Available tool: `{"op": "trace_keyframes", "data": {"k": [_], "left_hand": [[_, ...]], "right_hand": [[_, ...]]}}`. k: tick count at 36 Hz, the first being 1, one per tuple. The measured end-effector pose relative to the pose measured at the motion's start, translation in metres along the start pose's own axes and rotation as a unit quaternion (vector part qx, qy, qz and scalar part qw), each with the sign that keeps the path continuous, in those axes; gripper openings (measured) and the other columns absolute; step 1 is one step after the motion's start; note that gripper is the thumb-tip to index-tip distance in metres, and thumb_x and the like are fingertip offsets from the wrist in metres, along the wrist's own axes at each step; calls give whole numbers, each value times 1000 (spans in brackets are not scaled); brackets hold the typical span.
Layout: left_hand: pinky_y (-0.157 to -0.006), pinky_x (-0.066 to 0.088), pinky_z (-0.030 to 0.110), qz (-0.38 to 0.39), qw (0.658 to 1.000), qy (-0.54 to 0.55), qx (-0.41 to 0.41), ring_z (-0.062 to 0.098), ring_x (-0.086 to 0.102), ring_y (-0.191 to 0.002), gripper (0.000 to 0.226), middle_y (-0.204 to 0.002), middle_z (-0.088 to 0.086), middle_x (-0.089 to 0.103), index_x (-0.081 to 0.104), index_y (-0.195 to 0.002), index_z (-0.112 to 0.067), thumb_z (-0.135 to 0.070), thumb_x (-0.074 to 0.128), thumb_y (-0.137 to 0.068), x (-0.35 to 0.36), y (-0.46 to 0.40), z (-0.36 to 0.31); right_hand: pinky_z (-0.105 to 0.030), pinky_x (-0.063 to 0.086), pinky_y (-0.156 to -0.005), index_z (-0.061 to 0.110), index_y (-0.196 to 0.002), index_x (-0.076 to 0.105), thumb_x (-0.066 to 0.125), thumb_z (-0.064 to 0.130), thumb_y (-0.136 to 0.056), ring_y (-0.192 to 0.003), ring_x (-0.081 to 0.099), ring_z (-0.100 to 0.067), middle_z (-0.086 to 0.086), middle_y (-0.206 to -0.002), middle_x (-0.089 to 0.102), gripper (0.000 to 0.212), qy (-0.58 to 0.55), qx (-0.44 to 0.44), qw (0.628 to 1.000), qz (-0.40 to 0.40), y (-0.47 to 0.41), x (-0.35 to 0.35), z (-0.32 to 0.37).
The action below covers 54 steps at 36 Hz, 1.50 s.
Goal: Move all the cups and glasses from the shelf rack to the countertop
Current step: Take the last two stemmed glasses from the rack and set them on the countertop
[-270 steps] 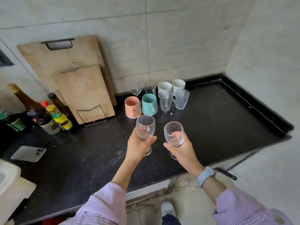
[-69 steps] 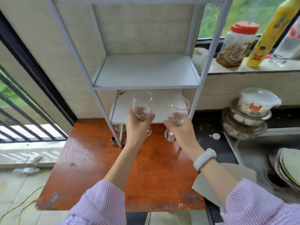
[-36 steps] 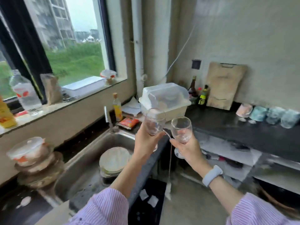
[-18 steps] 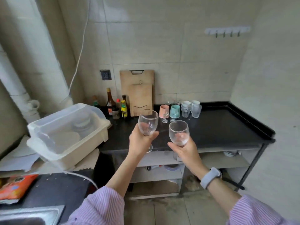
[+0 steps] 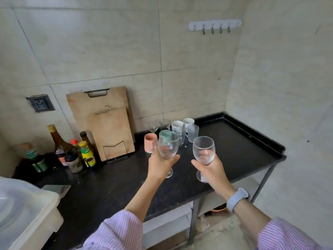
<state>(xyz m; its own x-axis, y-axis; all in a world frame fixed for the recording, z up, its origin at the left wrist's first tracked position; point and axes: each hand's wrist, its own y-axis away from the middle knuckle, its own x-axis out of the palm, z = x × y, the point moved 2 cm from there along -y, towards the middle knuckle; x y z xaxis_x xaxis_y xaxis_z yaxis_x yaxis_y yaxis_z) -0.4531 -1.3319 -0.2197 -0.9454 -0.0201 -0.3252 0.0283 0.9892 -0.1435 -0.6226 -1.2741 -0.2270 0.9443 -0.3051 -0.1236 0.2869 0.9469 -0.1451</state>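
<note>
My left hand (image 5: 159, 166) grips a clear wine glass (image 5: 168, 146) upright above the black countertop (image 5: 234, 150). My right hand (image 5: 212, 171) holds a second clear wine glass (image 5: 204, 149) upright, a little to the right and nearer the front edge. Behind them, near the back wall, stand a pink cup (image 5: 149, 144), a teal cup (image 5: 166, 134) partly hidden by the left glass, two white mugs (image 5: 182, 123), two ribbed clear mugs (image 5: 193, 132) and small clear glasses (image 5: 164, 124). The shelf rack is out of view.
Two wooden cutting boards (image 5: 108, 123) lean on the wall in a wire stand. Several sauce bottles (image 5: 72, 150) cluster at the left. A white plastic bin (image 5: 23, 219) sits at the lower left. A hook rail (image 5: 214, 26) hangs on the wall. The counter's right half is bare.
The view has swung from the shelf rack past the sink to the countertop and drawn closer. Both hands still hold their wine glasses, now above the counter.
</note>
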Motion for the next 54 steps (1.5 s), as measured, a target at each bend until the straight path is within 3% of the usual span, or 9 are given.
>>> {"op": "trace_keyframes", "data": {"k": [9,13,28,34,38,42,44,48,54], "left_hand": [[-82,48,31,53,998,-2,-35,17,62,-88,36,-93,-2,65,53,-97,-24,-27,77,-70,76,-96,42],[-76,46,28,41,997,-15,-67,16,63,-84,35,-87,-4,65,56,-94,-21,-30,78,-68,109,-143,74],[-59,40,7,26,978,-16,-208,-5,57,-77,40,-87,-11,63,57,-100,-20,-28,79,-68,202,-244,184],[-52,44,6,-11,975,22,-219,-3,59,-64,39,-81,-12,62,53,-96,-25,-20,80,-68,227,-264,218],[-61,53,21,-25,971,39,-234,1,60,-65,40,-84,-6,65,54,-99,-23,-21,79,-68,237,-271,235],[-58,46,7,-51,971,44,-229,-1,61,-72,38,-84,-14,63,52,-92,-34,-20,79,-68,242,-276,244],[-62,47,7,-60,972,39,-226,0,61,-74,38,-83,-14,63,50,-88,-37,-21,79,-68,243,-280,247],[-83,54,39,-55,972,44,-225,20,65,-89,39,-96,0,67,54,-99,-25,-20,79,-69,244,-289,254],[-87,44,26,-76,976,-3,-205,11,58,-97,46,-103,-7,60,52,-106,-29,-22,79,-70,245,-296,251]], "right_hand": [[-4,45,-52,36,-91,52,72,19,-77,-72,62,8,16,-85,63,29,39,61,997,-36,-109,-15,-70],[-8,39,-64,41,-92,51,72,25,-77,-83,61,2,24,-92,60,30,51,86,994,-32,-164,-18,-110],[-4,45,-53,36,-92,53,76,23,-73,-74,62,12,15,-85,64,33,65,189,979,24,-295,-18,-244],[-3,44,-54,16,-107,55,75,18,-74,-69,61,6,7,-85,63,39,55,191,979,47,-328,-7,-285],[-6,47,-61,13,-113,54,74,16,-76,-87,61,-8,2,-97,63,42,56,182,980,57,-343,2,-301],[-24,53,-80,14,-113,54,74,18,-76,-97,61,-15,-3,-104,63,42,60,188,978,73,-354,8,-313],[-20,52,-78,14,-112,55,74,19,-76,-97,61,-15,-2,-102,64,41,60,186,978,76,-360,11,-316],[-17,49,-79,13,-114,55,74,19,-76,-99,60,-14,-3,-106,64,43,59,180,979,77,-370,17,-321],[-26,48,-92,14,-121,50,72,21,-77,-106,58,-15,-4,-116,62,49,78,200,975,62,-376,20,-324]]}}
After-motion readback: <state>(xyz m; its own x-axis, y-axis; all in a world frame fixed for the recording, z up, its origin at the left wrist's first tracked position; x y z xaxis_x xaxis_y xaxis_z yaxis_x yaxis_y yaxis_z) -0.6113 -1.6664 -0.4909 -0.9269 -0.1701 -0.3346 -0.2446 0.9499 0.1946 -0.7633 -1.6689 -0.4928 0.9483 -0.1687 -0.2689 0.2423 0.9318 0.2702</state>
